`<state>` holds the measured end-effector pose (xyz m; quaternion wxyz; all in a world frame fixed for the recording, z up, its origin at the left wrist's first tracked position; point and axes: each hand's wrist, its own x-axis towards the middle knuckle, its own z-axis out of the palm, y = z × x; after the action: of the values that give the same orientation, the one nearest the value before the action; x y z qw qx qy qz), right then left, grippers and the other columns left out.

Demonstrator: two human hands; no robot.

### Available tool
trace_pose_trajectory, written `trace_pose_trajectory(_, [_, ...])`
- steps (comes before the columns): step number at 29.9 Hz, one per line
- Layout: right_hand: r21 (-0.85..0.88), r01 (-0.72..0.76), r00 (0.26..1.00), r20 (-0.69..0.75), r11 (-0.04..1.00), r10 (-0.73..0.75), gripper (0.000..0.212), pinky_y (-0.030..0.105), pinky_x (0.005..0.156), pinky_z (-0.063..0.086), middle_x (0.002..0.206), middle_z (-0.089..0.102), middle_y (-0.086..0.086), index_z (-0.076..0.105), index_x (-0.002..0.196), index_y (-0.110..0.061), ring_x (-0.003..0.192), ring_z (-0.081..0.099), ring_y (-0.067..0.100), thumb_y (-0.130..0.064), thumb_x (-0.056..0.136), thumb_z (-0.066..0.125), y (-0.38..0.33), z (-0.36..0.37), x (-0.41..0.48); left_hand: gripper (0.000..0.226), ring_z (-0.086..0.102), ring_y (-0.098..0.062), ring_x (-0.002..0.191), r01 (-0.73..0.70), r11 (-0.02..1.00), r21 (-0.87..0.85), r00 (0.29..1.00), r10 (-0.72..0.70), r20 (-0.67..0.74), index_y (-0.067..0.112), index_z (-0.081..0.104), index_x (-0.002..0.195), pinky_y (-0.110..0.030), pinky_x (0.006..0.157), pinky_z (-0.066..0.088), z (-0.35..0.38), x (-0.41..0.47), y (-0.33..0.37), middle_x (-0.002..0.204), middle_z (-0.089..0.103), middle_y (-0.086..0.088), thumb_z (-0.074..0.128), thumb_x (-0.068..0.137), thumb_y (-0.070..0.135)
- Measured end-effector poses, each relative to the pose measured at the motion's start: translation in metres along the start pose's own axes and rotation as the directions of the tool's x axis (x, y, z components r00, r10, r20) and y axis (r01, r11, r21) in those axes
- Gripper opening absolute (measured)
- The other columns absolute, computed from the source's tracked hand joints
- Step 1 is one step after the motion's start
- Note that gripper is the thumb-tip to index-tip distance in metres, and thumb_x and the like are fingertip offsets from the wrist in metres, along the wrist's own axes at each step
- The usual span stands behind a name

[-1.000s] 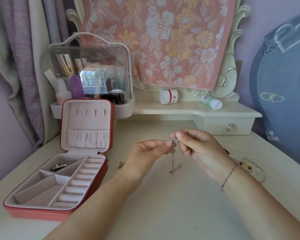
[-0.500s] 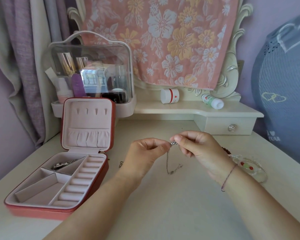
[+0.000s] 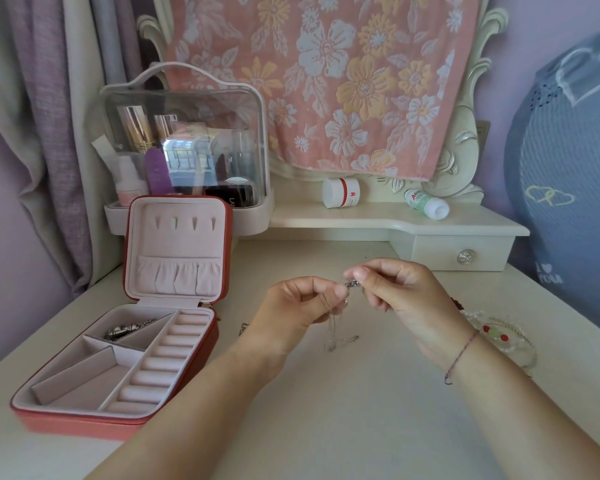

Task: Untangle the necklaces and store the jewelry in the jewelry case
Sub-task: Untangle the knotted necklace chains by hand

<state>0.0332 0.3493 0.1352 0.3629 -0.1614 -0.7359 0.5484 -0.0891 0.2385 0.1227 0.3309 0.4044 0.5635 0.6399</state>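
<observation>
Fingertips (image 3: 336, 293) of the left hand (image 3: 291, 308) and of the right hand (image 3: 404, 292) clamped from both sides on one necklace (image 3: 352, 283), centre of the frame, held above the table (image 3: 326, 427); other fingers curled in. Thin chain hanging below the pinch, its lower end blurred, contact with the tabletop impossible to tell.

One floral towel (image 3: 326, 81) draped across the top centre. One blue cushion (image 3: 568, 168) at the right edge. One clear cosmetics box (image 3: 187, 109) at upper left, crowded with tubes and bottles.

One red jewelry case (image 3: 118, 422) at lower left, lid upright and open: four hooks and a gathered pocket in the lid, a row of ring rolls and several compartments in the base. One silver piece (image 3: 127, 330) in the rear compartment, nothing else visible inside.

One glass dish (image 3: 520, 355) at right, partly behind the right wrist, red and green beads in it. One white jar (image 3: 341, 192) and one white bottle (image 3: 426, 204), both on their sides on the shelf. One short bit of chain (image 3: 243, 329) on the table just left of the left wrist.
</observation>
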Motion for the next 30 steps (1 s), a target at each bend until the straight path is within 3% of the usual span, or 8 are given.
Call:
trace_pose_trajectory(3, [0.012, -0.003, 1.0, 0.001, 1.0, 0.003, 0.015, 0.014, 0.052, 0.034, 0.051, 0.044, -0.004, 0.074, 0.08, -0.017, 0.053, 0.038, 0.008, -0.021, 0.088, 0.062, -0.0005, -0.0002, 0.0002, 0.029, 0.061, -0.007, 0.075, 0.013, 0.999, -0.034, 1.0, -0.013, 0.009, 0.01, 0.074, 0.088, -0.02, 0.076, 0.048, -0.0008, 0.0001, 0.0002, 0.078, 0.071, 0.0, 0.067, 0.074, 0.034])
trace_pose_trajectory(7, [0.007, -0.004, 1.0, 0.02, 1.0, 0.004, 0.015, 0.013, 0.053, 0.034, 0.052, 0.044, -0.003, 0.074, 0.081, -0.016, 0.054, 0.038, 0.008, -0.021, 0.089, 0.061, -0.0015, 0.0004, -0.0008, 0.009, 0.06, -0.009, 0.076, 0.035, 0.999, -0.012, 0.999, -0.035, -0.007, 0.012, 0.073, 0.085, -0.022, 0.079, 0.047, -0.0012, 0.0004, -0.0003, 0.077, 0.068, -0.001, 0.069, 0.083, 0.02])
trace_pose_trajectory(12, [-0.002, -0.011, 1.0, 0.013, 1.0, 0.011, 0.016, 0.013, 0.053, 0.034, 0.052, 0.043, -0.003, 0.074, 0.08, -0.017, 0.054, 0.037, 0.009, -0.02, 0.089, 0.061, -0.0009, 0.0003, -0.0004, 0.021, 0.06, -0.009, 0.08, 0.02, 0.999, -0.043, 1.0, -0.02, 0.004, 0.014, 0.071, 0.082, -0.026, 0.081, 0.045, -0.0026, 0.0003, 0.0011, 0.08, 0.067, 0.001, 0.068, 0.074, 0.033])
trace_pose_trajectory(15, [-0.002, -0.011, 1.0, 0.008, 1.0, 0.011, 0.017, 0.013, 0.052, 0.034, 0.052, 0.043, -0.003, 0.074, 0.079, -0.017, 0.053, 0.037, 0.008, -0.02, 0.089, 0.061, -0.0005, 0.0001, 0.0001, 0.011, 0.06, -0.009, 0.08, 0.024, 1.0, 0.016, 1.0, -0.024, -0.02, 0.012, 0.073, 0.084, -0.024, 0.08, 0.045, -0.0026, 0.0005, -0.0003, 0.08, 0.069, 0.002, 0.068, 0.085, 0.023])
trace_pose_trajectory(20, [0.0, -0.013, 1.0, 0.022, 1.0, 0.013, 0.016, 0.013, 0.053, 0.034, 0.051, 0.043, -0.003, 0.074, 0.081, -0.014, 0.053, 0.037, 0.008, -0.02, 0.089, 0.061, -0.0014, 0.0001, -0.001, 0.011, 0.06, 0.0, 0.069, 0.0, 0.99, 0.139, 0.998, 0.008, -0.054, 0.01, 0.077, 0.089, -0.008, 0.066, 0.043, 0.0003, 0.0005, -0.0025, 0.074, 0.071, 0.008, 0.067, 0.088, 0.015])
trace_pose_trajectory(28, [-0.048, -0.02, 1.0, -0.01, 0.999, 0.02, 0.014, 0.015, 0.056, 0.034, 0.051, 0.045, -0.005, 0.074, 0.082, -0.014, 0.054, 0.038, 0.009, -0.02, 0.089, 0.063, 0.0019, -0.0008, 0.0002, 0.013, 0.06, -0.002, 0.071, -0.038, 0.971, 0.234, 0.991, 0.067, -0.116, 0.018, 0.076, 0.076, -0.014, 0.075, 0.046, -0.0016, 0.0015, -0.0051, 0.073, 0.07, 0.009, 0.069, 0.088, 0.017])
trace_pose_trajectory(30, [-0.097, -0.023, 0.999, -0.033, 0.995, 0.02, 0.014, 0.017, 0.058, 0.034, 0.052, 0.047, -0.008, 0.074, 0.083, -0.014, 0.054, 0.039, 0.007, -0.021, 0.088, 0.064, 0.004, -0.0004, 0.0009, 0.012, 0.06, -0.003, 0.071, -0.039, 0.974, 0.225, 0.991, 0.066, -0.116, 0.018, 0.073, 0.076, -0.012, 0.071, 0.046, -0.0019, 0.0014, -0.0042, 0.073, 0.069, 0.007, 0.07, 0.087, 0.015])
